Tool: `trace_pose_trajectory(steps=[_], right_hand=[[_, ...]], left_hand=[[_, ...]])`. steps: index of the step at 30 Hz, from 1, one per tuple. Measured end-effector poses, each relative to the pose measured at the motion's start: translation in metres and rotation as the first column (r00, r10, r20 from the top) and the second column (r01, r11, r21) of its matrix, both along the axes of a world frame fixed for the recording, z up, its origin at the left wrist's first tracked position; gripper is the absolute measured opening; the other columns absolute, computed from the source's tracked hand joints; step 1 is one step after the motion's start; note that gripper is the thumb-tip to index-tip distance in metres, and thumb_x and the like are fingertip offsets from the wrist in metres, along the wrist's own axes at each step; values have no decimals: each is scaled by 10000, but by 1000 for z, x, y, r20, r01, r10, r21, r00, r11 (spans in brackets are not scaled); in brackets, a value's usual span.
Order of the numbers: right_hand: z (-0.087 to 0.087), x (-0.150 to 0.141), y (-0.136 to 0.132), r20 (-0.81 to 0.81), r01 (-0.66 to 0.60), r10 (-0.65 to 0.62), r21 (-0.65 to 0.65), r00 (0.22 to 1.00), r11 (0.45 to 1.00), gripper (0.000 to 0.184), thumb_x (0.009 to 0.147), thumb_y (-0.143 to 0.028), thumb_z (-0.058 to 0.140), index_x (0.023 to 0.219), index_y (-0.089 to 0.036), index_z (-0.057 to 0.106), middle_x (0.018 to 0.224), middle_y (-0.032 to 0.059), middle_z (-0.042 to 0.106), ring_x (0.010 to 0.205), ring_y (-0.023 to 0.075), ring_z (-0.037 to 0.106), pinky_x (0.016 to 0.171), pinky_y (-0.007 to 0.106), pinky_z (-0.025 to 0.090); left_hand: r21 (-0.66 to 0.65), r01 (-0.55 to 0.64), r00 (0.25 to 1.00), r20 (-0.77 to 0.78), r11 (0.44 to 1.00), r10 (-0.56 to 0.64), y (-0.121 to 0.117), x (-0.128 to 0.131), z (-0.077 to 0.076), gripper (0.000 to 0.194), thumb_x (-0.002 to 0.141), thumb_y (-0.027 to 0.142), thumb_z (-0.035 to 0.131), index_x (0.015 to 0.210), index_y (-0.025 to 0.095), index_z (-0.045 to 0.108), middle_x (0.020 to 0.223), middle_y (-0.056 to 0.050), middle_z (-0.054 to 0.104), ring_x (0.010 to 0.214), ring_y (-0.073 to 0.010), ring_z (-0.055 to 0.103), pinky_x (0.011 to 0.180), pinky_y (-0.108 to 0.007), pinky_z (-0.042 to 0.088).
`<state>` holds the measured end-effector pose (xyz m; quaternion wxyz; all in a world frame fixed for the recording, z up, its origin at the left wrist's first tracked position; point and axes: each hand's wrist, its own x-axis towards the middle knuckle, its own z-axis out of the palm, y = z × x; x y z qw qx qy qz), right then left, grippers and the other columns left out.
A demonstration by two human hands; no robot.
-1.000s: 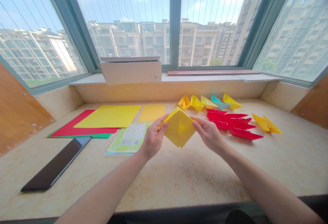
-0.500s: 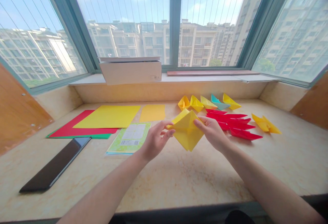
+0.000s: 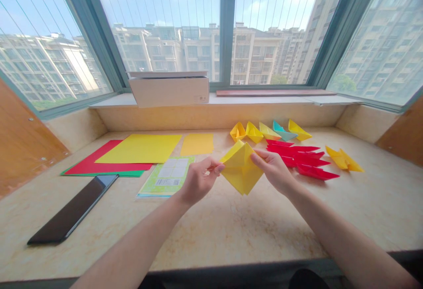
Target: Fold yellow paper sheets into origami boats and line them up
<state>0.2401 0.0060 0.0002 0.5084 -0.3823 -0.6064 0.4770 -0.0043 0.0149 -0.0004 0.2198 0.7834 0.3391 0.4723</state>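
Head view, current frame. A yellow folded paper diamond (image 3: 241, 168) is held in the air between both hands, over a cream marble counter (image 3: 251, 231), one corner pointing down.

Left hand (image 3: 198, 181): fingers curled and gathered, tips close together at the diamond's left edge. Cannot tell whether paper lies between them. Compared with the frame 0.5 s ago, these fingers are less spread. Compared with 1.0 s ago, the hand sits lower and no longer has its thumb pressed on the diamond's left face.

Right hand (image 3: 272, 171): fingers together and extended, pressed against the diamond's right side, with the thumb hidden behind the hand. Position nearly matches the 0.5 s frame.

Diamond location: right of its place at 1.0 s, close to its place at 0.5 s.

Left of the hands, flat on the counter: a yellow paper sheet (image 3: 139, 149) overlapping a red paper sheet (image 3: 89, 163) above a green paper sheet (image 3: 102, 174), an orange-yellow paper sheet (image 3: 197, 144), a green printed paper packet (image 3: 165, 176) and a black tablet (image 3: 72, 209).

Right of the hands: a row of yellow and teal paper boats (image 3: 261, 132), a pile of red paper boats (image 3: 297, 157) and a yellow paper boat (image 3: 343, 159).

On the windowsill: a white cardboard box (image 3: 168, 90).
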Motion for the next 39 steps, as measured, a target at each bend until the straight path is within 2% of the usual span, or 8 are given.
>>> trace_pose_trajectory(steps=[3, 5, 9, 13, 19, 23, 28, 39], right_hand=[[-1, 0, -1, -29, 23, -24, -14, 999, 1000, 398, 878, -496, 647, 1135, -205, 729, 994, 72, 763, 832, 229, 711, 705, 288, 530], [-1, 0, -1, -33, 31, -31, -15, 999, 999, 392, 879, -488, 649, 1138, -204, 731, 995, 75, 764, 836, 230, 711, 702, 289, 531], [0, 0, -3, -18, 1, -1, -7, 1000, 1000, 386, 873, -476, 661, 1136, -203, 734, 997, 75, 764, 855, 235, 712, 710, 294, 543], [1, -3, -5, 28, -46, 46, 5, 999, 999, 377, 877, -464, 660, 1136, -200, 732, 963, 67, 765, 830, 220, 714, 683, 272, 544], [0, -5, -5, 75, -25, 22, 39, 997, 999, 395, 885, -491, 635, 1123, -192, 732, 947, 66, 759, 817, 223, 701, 660, 270, 533], [-1, -6, -6, 104, 28, -33, 51, 994, 998, 394, 878, -508, 634, 1089, -193, 743, 939, 64, 755, 803, 229, 689, 643, 275, 518], [-2, -6, -6, 123, 27, -32, 46, 992, 999, 394, 886, -511, 621, 1082, -192, 744, 922, 61, 754, 791, 228, 689, 634, 275, 512], [1, -7, -8, 114, -2, 1, 13, 993, 1000, 431, 874, -535, 620, 1112, -196, 737, 949, 71, 759, 829, 257, 704, 659, 304, 538]], left_hand=[[-14, -39, 999, 1, 999, 39, -1, 3, -2, 222, 925, 343, 574, 846, 151, 649, 723, -37, 716, 645, -144, 684, 619, -227, 520], [-75, -19, 1000, 19, 997, 20, -1, 4, -2, 256, 933, 375, 560, 1017, 146, 642, 819, -57, 742, 657, -150, 696, 614, -233, 538], [-135, 87, 994, -53, 987, -95, -2, 4, 1, 540, 936, 425, 551, 1389, 143, 473, 1082, -125, 739, 759, -187, 720, 628, -252, 560], [-56, 195, 964, -171, 979, -202, -3, 2, 4, 435, 949, 413, 538, 1305, 168, 586, 1143, -107, 719, 959, -231, 697, 760, -269, 545], [-92, 195, 966, -152, 977, -207, -3, 2, 1, 397, 981, 380, 487, 1294, 160, 592, 1149, -96, 714, 981, -224, 686, 781, -266, 519], [-124, 180, 974, -116, 976, -195, -4, 3, -1, 393, 989, 384, 465, 1264, 140, 603, 1064, -92, 727, 913, -211, 682, 746, -263, 510], [-67, 140, 976, -161, 988, -149, -5, 3, -3, 347, 996, 374, 454, 1194, 147, 625, 911, -49, 713, 766, -166, 651, 660, -237, 469], [21, 142, 961, -243, 990, -132, -2, -2, 1, 347, 994, 394, 449, 1156, 156, 643, 912, -63, 725, 772, -177, 668, 676, -248, 478]])
